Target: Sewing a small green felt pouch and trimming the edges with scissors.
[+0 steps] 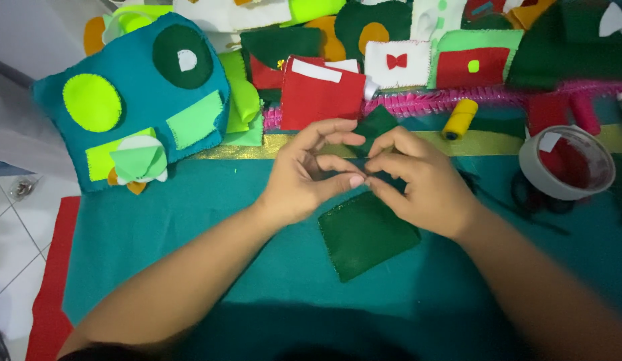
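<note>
Two bare hands meet at the middle of the view, over a teal felt sheet that covers most of the work surface. The left hand comes in from 7 o'clock, the right hand from 4 o'clock, and their fingertips pinch together at one spot just above a dark green felt square. That square lies flat on the teal sheet right under the hands, its top edge hidden by the knuckles and thumbs. Whatever small thing the fingers are closed on cannot be made out; a second dark green piece peeks out behind them toward 12 o'clock, and whether it is held or just lying there is unclear. At 10 o'clock sits a teal felt panel sewn with lime and green patches. Toward 12 o'clock a red felt pocket rests among a crowded heap of felt pieces whose upper parts are cut off by the frame. A yellow thread spool lies at 1 o'clock beside a fuzzy pink strip. At 3 o'clock a roll of tape stands, with something dark, perhaps scissors, partly tucked below it. A red felt edge runs along 8 o'clock beside pale floor tiles.
</note>
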